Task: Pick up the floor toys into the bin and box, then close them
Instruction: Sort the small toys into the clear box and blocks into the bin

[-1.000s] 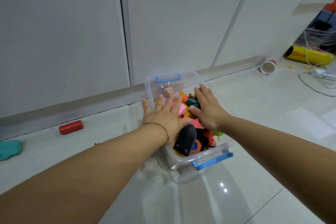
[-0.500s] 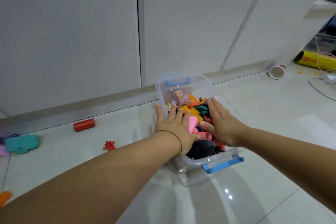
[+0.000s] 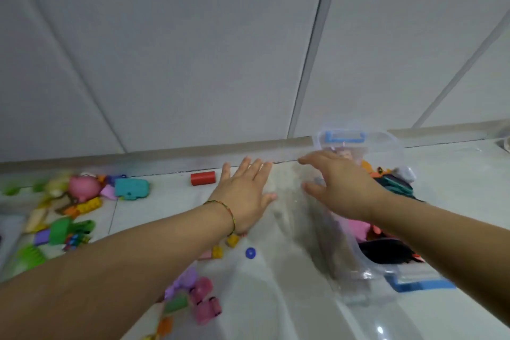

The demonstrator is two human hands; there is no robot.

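Observation:
A clear plastic bin [image 3: 392, 146] with blue latches stands on the floor at the right, heaped with colourful toys. My left hand [image 3: 245, 190] hovers flat over the floor just left of the bin, fingers spread, holding nothing. Above the bin's left edge is my right hand [image 3: 339, 185], open and empty too. A red cylinder [image 3: 202, 178] lies by the wall past my left hand. Small yellow bricks [image 3: 232, 240] and a blue ring [image 3: 250, 253] lie below my left wrist. Pink and purple toys [image 3: 202, 298] sit nearer to me.
A pile of toys lies at the far left: a pink pig [image 3: 82, 188], a teal piece [image 3: 132, 188], green pieces [image 3: 62, 230]. White wall panels and a baseboard [image 3: 165, 154] run across the back. The floor is pale glossy tile.
Both hands have lifted off the toys in the bin and moved left. The view has swung left, bringing the toy pile on the floor into sight.

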